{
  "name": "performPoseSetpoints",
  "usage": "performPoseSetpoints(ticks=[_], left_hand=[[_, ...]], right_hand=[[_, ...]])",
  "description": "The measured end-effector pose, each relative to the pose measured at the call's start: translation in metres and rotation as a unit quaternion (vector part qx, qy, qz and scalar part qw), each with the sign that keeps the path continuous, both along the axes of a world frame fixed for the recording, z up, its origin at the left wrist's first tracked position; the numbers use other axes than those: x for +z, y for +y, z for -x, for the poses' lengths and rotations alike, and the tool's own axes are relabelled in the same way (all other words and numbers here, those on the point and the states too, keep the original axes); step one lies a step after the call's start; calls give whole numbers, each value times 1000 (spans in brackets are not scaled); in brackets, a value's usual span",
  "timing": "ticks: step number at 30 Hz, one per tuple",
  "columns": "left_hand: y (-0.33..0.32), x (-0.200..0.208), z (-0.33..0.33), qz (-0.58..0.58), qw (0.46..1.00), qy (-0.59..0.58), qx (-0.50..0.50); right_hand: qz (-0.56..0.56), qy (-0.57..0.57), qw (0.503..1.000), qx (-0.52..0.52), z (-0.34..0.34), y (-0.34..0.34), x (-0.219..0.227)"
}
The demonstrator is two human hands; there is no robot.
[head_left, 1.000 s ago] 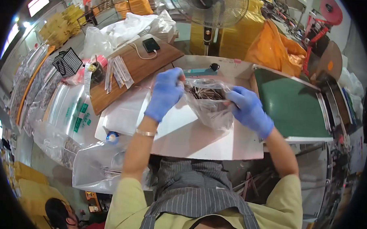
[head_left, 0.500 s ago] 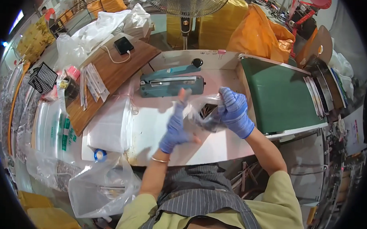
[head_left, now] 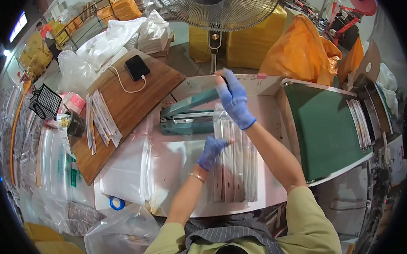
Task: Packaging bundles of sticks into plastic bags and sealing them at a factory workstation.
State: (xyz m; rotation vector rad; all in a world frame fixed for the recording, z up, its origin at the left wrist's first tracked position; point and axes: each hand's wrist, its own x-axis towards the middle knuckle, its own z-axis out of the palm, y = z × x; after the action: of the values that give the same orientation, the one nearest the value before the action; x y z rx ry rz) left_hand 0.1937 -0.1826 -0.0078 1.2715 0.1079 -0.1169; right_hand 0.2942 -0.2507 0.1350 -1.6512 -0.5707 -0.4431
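Head | one sealer [head_left: 187,129]: right fingers [head_left: 229,79] clamped on lever [head_left: 191,101] | one bag [head_left: 236,168]: left fingers [head_left: 220,144] touching (grip unclear)

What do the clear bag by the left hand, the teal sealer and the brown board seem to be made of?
Clear bag: thin, glossy plastic film, judging by its see-through look and bright highlights.
Teal sealer: probably painted metal, from its smooth, even colour, though hard plastic is possible.
Brown board: wood or wood-look laminate, given the streaky grain and slight sheen.

Bright window [head_left: 21,23] at far left — pale wall [head_left: 81,0] beyond, wooden tabletop [head_left: 158,84] nearer.
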Motion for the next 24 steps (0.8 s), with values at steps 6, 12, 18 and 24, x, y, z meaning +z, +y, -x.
performPoseSetpoints(ticks=[6, 12, 18, 24], left_hand=[[85, -21, -1, 45, 989, 97, 103], [93, -22, 13, -62, 986, 137, 73], [59, -43, 88, -256, 936, 32, 240], [77, 3, 236, -221, 948, 46, 223]], right_hand=[[-5, 124, 991, -54, -16, -18, -36], [-146, 177, 969, -89, -43, -41, -132], [-157, 177, 968, -83, -65, -56, -126], [-158, 142, 969, -124, -69, -55, -129]])
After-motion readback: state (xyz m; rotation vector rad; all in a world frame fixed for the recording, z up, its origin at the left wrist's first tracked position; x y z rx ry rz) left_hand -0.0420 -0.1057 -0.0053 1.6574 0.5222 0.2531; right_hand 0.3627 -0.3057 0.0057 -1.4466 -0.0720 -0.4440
